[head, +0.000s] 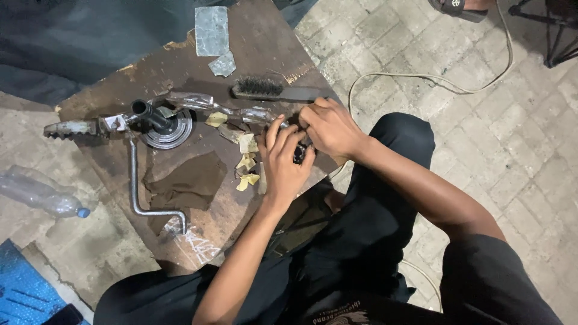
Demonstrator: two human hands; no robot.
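Note:
My left hand point(282, 161) and my right hand point(330, 127) meet over the near right corner of a dark wooden board point(265, 42). Between their fingers sits a small dark metal part point(299, 154), mostly hidden; both hands are closed on it. Just left of my hands lie a shiny metal lever point(211, 105) and several torn yellowish scraps point(247, 162). Farther left on the board stands a round metal hub with a black tube point(161, 123), joined to a toothed footpeg point(69, 128) and a bent steel crank rod point(139, 198).
A black wire brush point(271, 90) lies at the board's far side, a brown rag point(189, 180) near its middle. A plastic bottle point(39, 197) and blue mat point(24, 295) are on the paved floor at left. A pale cable point(421, 76) runs across the bricks at right.

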